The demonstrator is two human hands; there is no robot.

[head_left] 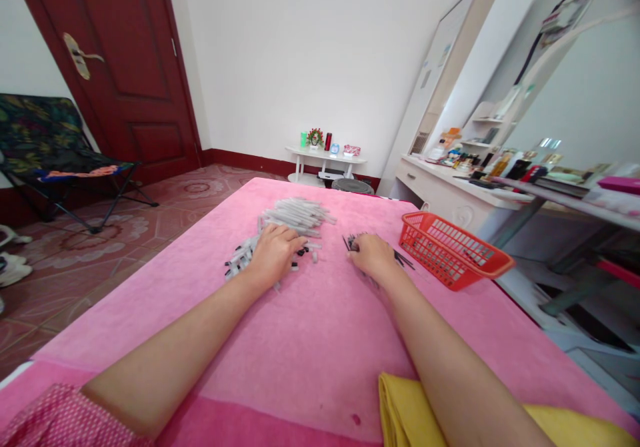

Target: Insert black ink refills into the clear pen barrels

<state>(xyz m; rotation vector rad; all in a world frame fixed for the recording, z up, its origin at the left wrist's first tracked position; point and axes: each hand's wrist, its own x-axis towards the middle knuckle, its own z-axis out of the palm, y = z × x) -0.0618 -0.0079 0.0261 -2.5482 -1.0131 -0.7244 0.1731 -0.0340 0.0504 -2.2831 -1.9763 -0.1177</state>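
My left hand (276, 254) rests palm down on a heap of short clear and black plastic pieces (241, 255) that look like pen caps. Its fingers curl downward, and what lies under the fingertips is hidden. Just beyond it is a stack of long translucent tubes (297, 214), like pen barrels. To the right, my right hand (374, 257) is closed at a pile of thin dark sticks (404, 259) resembling pen refills. One dark stick pokes out by its thumb and forefinger. More of them show behind and beside that hand.
A pink cloth (320, 340) covers the table. An orange-red plastic basket (453, 250) stands at the right edge, and a folded yellow cloth (407, 410) lies under my right forearm. Beyond are a dressing table (450, 184), a low white stand (325, 155) and a folding chair (65, 147).
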